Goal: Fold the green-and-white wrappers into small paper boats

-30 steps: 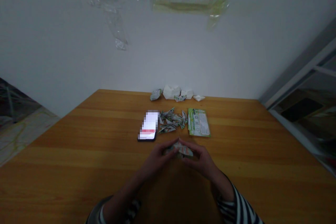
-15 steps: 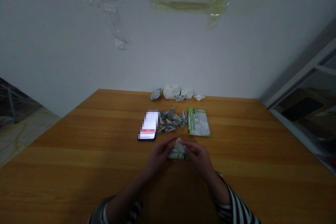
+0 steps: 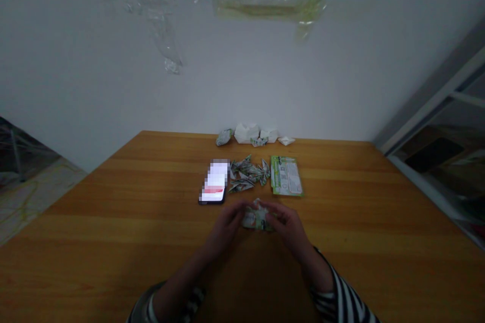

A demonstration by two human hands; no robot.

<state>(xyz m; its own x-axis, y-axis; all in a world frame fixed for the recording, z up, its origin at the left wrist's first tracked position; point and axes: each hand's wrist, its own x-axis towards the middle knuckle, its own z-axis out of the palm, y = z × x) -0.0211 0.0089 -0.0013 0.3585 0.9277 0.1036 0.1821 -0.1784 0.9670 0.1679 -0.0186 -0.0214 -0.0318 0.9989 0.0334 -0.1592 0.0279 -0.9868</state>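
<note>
A small piece of printed green-and-white paper (image 3: 255,219), partly folded, is held between my two hands just above the wooden table. My left hand (image 3: 228,222) grips its left side with thumb and fingers. On the right side, my right hand (image 3: 285,219) pinches it, fingertips close to the peaked top. Fingers cover both ends of the paper. Beyond the hands lies a group of several folded paper pieces (image 3: 248,174), pointed and printed in the same colours. A stack of flat printed green-and-white sheets (image 3: 287,176) rests to their right.
A phone (image 3: 215,181) with a lit, blurred screen lies left of the folded pieces. Along the wall stand white folded paper shapes (image 3: 247,133), a grey-green printed one (image 3: 224,137) and a small white one (image 3: 286,140). The wooden table (image 3: 113,202) meets the wall behind.
My left fingers have drawn in and curled over the paper's upper left side. The paper's peak looks lower and less sharp. The view has shifted very slightly.
</note>
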